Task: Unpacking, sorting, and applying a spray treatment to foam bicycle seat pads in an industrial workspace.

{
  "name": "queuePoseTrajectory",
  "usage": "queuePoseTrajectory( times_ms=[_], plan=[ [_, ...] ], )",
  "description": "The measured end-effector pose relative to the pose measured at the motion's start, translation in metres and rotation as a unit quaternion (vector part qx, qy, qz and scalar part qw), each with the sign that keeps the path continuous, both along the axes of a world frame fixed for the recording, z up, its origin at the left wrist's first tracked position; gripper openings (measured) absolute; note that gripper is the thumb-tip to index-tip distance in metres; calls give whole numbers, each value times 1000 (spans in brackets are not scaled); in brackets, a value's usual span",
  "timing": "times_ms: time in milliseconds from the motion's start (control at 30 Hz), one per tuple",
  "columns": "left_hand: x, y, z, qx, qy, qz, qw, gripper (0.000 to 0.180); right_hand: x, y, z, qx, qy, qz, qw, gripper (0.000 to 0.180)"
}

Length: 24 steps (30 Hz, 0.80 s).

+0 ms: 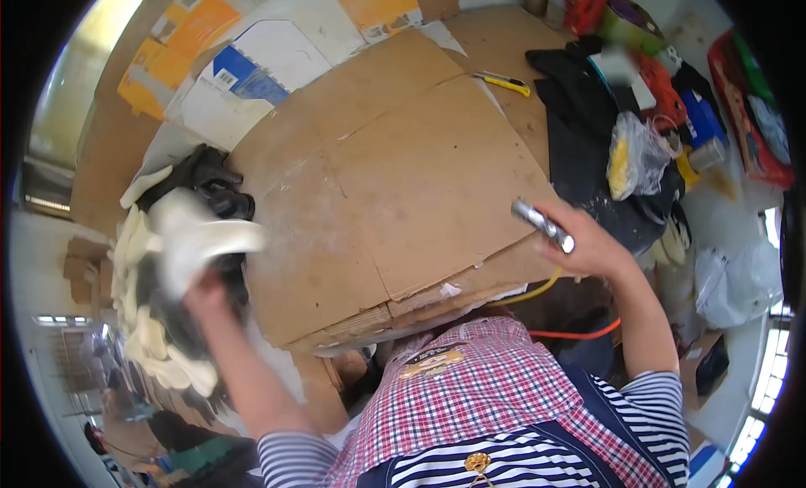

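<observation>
On the left, my left hand (206, 293) is blurred by motion. It grips a cream-white curved piece (222, 240), perhaps foam, whose exact kind I cannot make out. Beside that hand lies a heap of similar cream pieces (147, 337), with black pieces (206, 182) bunched along the cardboard's left edge. Over the right front edge of the cardboard, my right hand (592, 245) is closed round a shiny silver cylindrical tool (544, 226). The tool points up and to the left, and its lower part is hidden by the fingers.
Flat brown cardboard (403, 169) covers the worktop in front of me. A yellow box cutter (504, 83) lies at its far right. Black material (579, 135) and a clear plastic bag (642, 156) sit to the right. Yellow (537, 293) and orange (579, 333) hoses run below the front edge.
</observation>
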State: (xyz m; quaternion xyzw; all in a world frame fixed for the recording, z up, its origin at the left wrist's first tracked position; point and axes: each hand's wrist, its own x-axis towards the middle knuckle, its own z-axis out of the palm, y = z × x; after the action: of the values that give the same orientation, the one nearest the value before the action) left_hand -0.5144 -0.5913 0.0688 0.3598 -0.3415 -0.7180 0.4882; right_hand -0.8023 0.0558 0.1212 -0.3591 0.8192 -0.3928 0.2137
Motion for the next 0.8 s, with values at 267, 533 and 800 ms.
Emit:
queuePoseTrajectory(
  times_ms=[267, 533, 800],
  plan=[
    [190, -72, 110, -369, -358, 116, 850, 51, -71, -81, -85, 34, 219, -178, 959, 65],
    [-27, 0, -28, -37, -359, 44, 932, 39, -83, -213, -155, 98, 243, -73, 962, 68],
    [27, -100, -178, 257, -111, 142, 950, 89, -81, -561, -168, -113, -112, -44, 986, 65]
  ],
)
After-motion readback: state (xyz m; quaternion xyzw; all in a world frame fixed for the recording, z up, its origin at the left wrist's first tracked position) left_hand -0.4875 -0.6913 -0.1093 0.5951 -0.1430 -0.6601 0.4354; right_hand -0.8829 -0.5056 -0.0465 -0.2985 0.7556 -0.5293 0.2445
